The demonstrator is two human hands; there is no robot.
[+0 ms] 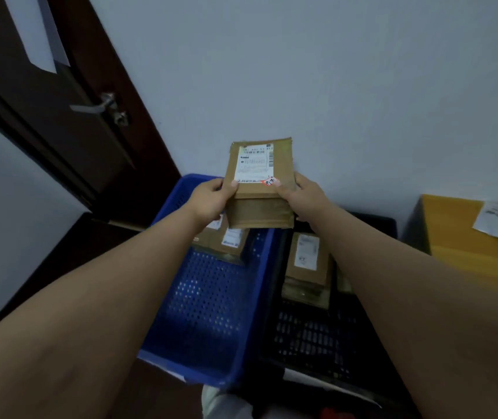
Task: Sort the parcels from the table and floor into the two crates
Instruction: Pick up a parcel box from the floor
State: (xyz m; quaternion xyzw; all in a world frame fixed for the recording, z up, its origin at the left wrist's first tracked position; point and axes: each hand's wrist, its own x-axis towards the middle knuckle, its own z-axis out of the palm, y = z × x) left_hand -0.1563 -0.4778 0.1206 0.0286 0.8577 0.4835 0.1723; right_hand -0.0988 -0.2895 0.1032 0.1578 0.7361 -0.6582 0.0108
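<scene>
Both hands grip one cardboard parcel (260,182) in the air above the seam between the blue crate (211,313) and the black crate (317,337): left hand (211,198) wraps its left edge with the thumb on top, right hand (299,195) clamps the right edge.

Risks:
- The label faces up and is blurred here, as is the red sticker (270,181). A misread sends it to the wrong crate.
- Held right over the shared rims, so a release here could leave it straddling both crates.
- Each crate already holds parcels at its far end, so landing on one could leave it tilted.
</scene>
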